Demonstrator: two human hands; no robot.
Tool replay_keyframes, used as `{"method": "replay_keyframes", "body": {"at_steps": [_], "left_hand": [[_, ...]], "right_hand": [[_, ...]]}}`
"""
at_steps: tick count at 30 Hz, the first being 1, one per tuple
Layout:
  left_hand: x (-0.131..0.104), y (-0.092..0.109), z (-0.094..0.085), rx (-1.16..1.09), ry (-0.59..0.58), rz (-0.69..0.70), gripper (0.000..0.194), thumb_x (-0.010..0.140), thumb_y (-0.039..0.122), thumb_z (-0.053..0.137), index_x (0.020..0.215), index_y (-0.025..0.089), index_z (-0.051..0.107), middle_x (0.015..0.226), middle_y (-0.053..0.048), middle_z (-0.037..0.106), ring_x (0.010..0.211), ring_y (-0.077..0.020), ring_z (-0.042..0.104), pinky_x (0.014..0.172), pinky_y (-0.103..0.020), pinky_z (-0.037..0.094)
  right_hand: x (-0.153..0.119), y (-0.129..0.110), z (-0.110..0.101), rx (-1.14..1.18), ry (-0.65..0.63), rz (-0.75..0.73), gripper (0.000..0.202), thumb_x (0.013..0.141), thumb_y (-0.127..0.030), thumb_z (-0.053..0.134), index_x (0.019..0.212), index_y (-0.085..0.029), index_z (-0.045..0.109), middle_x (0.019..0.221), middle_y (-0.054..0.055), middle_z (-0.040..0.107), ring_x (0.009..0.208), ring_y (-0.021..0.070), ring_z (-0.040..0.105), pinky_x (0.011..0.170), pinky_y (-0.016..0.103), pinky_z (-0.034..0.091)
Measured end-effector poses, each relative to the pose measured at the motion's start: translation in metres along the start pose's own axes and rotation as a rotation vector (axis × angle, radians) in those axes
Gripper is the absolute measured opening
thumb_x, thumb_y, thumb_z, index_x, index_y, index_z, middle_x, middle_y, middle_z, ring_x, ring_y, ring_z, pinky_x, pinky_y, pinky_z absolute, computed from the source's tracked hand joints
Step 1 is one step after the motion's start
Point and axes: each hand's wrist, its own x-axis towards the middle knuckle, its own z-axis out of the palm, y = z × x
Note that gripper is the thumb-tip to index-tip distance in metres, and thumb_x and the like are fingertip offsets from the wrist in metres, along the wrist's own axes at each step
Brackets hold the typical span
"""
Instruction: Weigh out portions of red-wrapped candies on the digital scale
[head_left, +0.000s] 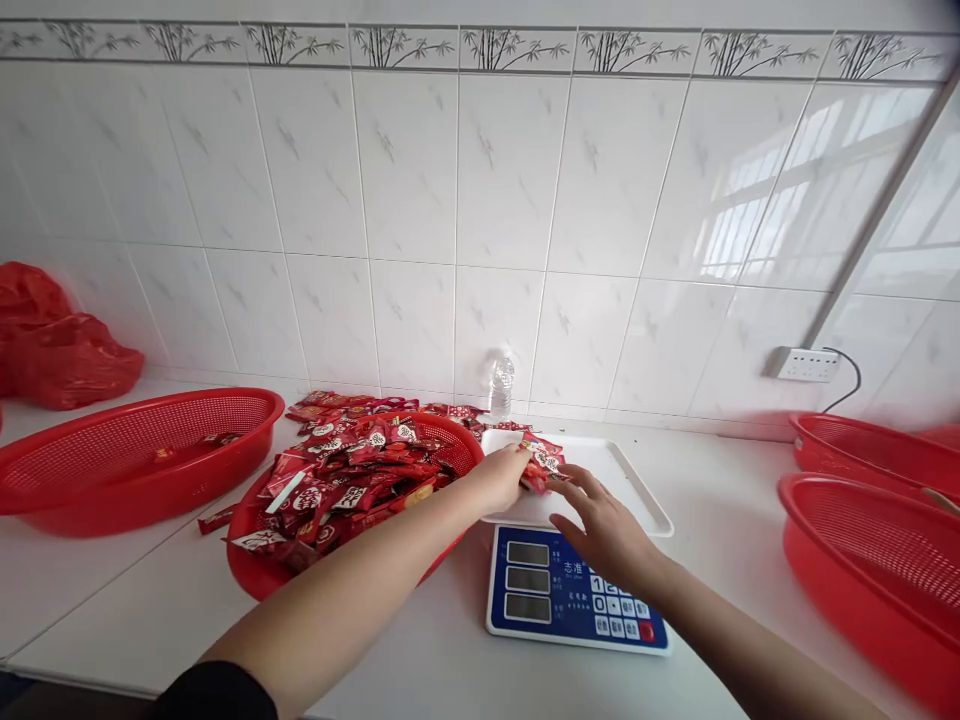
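Note:
My left hand is closed around red packets above the left part of the scale's white tray. To their right, my right hand has its fingers apart, with fingertips close to the packets; whether they touch is unclear. Below the tray is the blue panel of the scale, partly covered by my right hand. A red basket heaped with red packets stands left of the scale, partly behind my left forearm.
Another red basket is at the left, near red plastic bags. Behind the tray stands a clear bottle. More red baskets are on the right, below a wall socket. Loose packets lie behind the full basket.

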Motion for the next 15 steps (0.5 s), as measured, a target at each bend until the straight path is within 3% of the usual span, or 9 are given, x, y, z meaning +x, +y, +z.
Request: {"method": "replay_keyframes", "body": {"at_steps": [3, 6, 9, 11, 15], "left_hand": [[-0.008, 0.0, -0.006, 0.012, -0.086, -0.013, 0.07, 0.073, 0.025, 0.07, 0.136, 0.02, 0.041, 0.142, -0.014, 0.043, 0.124, -0.0304, 0.048, 0.097, -0.035, 0.043], [-0.019, 0.008, -0.022, 0.089, -0.138, -0.073, 0.084, 0.069, 0.015, 0.072, 0.142, 0.017, 0.033, 0.147, -0.017, 0.036, 0.129, -0.0333, 0.043, 0.099, -0.036, 0.041], [-0.037, 0.022, -0.032, 0.153, -0.141, -0.08, 0.066, 0.076, 0.017, 0.066, 0.137, 0.014, 0.042, 0.143, -0.017, 0.042, 0.127, -0.034, 0.044, 0.099, -0.039, 0.041], [-0.053, 0.03, -0.029, 0.106, -0.095, -0.009, 0.049, 0.082, 0.025, 0.062, 0.129, 0.019, 0.051, 0.136, -0.013, 0.051, 0.123, -0.0309, 0.048, 0.099, -0.039, 0.04], [-0.083, 0.038, -0.002, -0.148, 0.055, 0.2, 0.025, 0.091, 0.035, 0.051, 0.114, 0.029, 0.059, 0.11, -0.001, 0.067, 0.099, -0.0182, 0.062, 0.086, -0.028, 0.047]], "right_hand": [[0.007, 0.011, 0.009, 0.009, -0.078, 0.083, 0.04, 0.09, -0.03, 0.052, 0.13, -0.026, 0.048, 0.138, 0.011, 0.045, 0.125, 0.0267, 0.048, 0.092, 0.045, 0.051], [0.014, 0.013, 0.015, 0.031, -0.18, 0.143, 0.047, 0.091, -0.038, 0.051, 0.137, -0.027, 0.044, 0.143, 0.011, 0.041, 0.131, 0.0281, 0.042, 0.099, 0.045, 0.046], [0.022, 0.011, 0.014, 0.033, -0.255, 0.127, 0.048, 0.092, -0.04, 0.05, 0.137, -0.025, 0.047, 0.144, 0.011, 0.042, 0.132, 0.0292, 0.04, 0.104, 0.046, 0.04], [0.026, 0.012, 0.012, 0.026, -0.276, 0.116, 0.046, 0.091, -0.04, 0.05, 0.135, -0.026, 0.05, 0.141, 0.01, 0.047, 0.131, 0.0293, 0.041, 0.103, 0.047, 0.04], [0.033, 0.02, 0.006, 0.072, -0.274, 0.119, 0.037, 0.091, -0.037, 0.051, 0.126, -0.028, 0.059, 0.131, 0.007, 0.057, 0.124, 0.0272, 0.05, 0.098, 0.045, 0.044]]}}
